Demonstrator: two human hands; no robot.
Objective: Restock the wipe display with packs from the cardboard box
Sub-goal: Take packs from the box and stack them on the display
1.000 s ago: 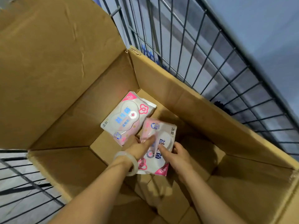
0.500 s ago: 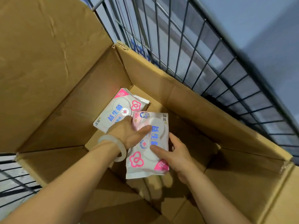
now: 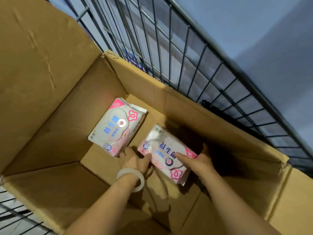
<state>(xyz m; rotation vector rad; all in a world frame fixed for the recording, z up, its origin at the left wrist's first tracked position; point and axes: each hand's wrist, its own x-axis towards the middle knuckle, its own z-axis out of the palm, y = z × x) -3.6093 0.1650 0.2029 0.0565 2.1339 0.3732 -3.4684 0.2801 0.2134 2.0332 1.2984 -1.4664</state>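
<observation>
The nearer wipe pack point(image 3: 166, 154), shared by both hands a moment ago, is now gripped by the right hand point(image 3: 197, 161) alone, low inside the cardboard box point(image 3: 186, 112). The left hand point(image 3: 135, 160) has shifted to the second pack point(image 3: 117, 127), fingers at its edge; grasp indeterminate. Both appear ready for lifting.

Glossy plastic packs point(image 3: 166, 154), matt creased cardboard box point(image 3: 42, 68)

You are in what looks like a shop stockroom or shop floor. Your right hand point(image 3: 198, 160) and left hand point(image 3: 133, 160) reach down into a large open cardboard box point(image 3: 50, 82) holding two sealed retail packs of wipes point(image 3: 116, 126), printed in pink and white. Beyond your hands, past the box's far wall, dark wire-mesh panels point(image 3: 194, 53) like a roll cage enclose it, with a plain grey wall point(image 3: 254, 22) behind.
</observation>
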